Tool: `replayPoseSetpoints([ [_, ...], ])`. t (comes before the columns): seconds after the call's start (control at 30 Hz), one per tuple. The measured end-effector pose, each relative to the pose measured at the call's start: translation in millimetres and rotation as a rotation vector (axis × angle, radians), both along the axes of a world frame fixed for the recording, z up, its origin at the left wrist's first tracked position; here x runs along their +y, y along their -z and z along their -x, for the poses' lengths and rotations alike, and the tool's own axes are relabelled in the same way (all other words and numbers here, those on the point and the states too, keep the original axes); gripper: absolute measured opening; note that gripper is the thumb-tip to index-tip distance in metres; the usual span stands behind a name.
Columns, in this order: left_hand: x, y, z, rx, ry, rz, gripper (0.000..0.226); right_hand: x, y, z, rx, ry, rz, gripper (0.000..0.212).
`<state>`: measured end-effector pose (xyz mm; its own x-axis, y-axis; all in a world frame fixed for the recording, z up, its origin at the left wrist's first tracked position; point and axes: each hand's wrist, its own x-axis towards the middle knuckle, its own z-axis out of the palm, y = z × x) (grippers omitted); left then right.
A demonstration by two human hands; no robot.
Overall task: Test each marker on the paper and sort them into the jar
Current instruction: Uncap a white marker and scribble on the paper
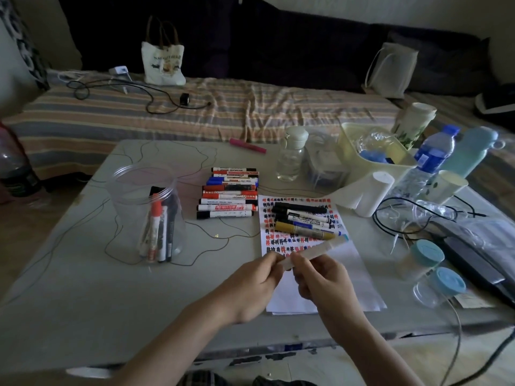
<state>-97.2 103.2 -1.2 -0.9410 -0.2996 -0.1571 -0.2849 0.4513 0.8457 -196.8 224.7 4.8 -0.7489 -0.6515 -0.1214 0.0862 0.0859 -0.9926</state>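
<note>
**Gripping a pale marker over the paper**

Holding one pale marker point(315, 251) between them, both hands hover above the near half of the paper point(320, 274). The left hand point(250, 285) pinches the marker's near end with fingers curled around it; the right hand point(323, 277) is closed around the barrel just beside the left, knuckles almost touching. The marker tilts up and away from the hands, and its far end, blurred, shows a bluish tip.

Rows of small red, black and blue marks cover the far half of the paper, while the near half is blank. Three markers lie on that marked half: a black one point(299, 208) farthest, a white one point(309, 218) in the middle, and a yellow one point(303, 230) nearest the hands.

Just left of the paper, a row of markers point(228, 192) lies side by side on the table point(83, 302), with black, red and blue caps. Further left of the paper stands the clear jar point(145, 207), upright and lidless, with several markers standing in it, one red-capped.

Right of the paper sit a roll of tissue point(367, 195), a yellow basket point(373, 160) and a blue-capped bottle point(429, 160). A pink marker point(247, 146) lies alone beyond the paper, near the table's far edge.
</note>
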Motion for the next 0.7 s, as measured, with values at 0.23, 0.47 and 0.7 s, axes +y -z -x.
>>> replayPoseSetpoints([
  [0.23,-2,3,-3,0.15,0.051,0.065,0.03,7,0,2,0.041,-0.099,0.054,0.029],
  [0.47,-3,7,5,0.23,0.035,0.088,0.025,6,2,9,-0.014,-0.129,0.134,0.029],
  [0.7,-17,25,9,0.108,0.037,0.093,0.04,12,20,23,0.029,-0.07,0.113,0.031],
])
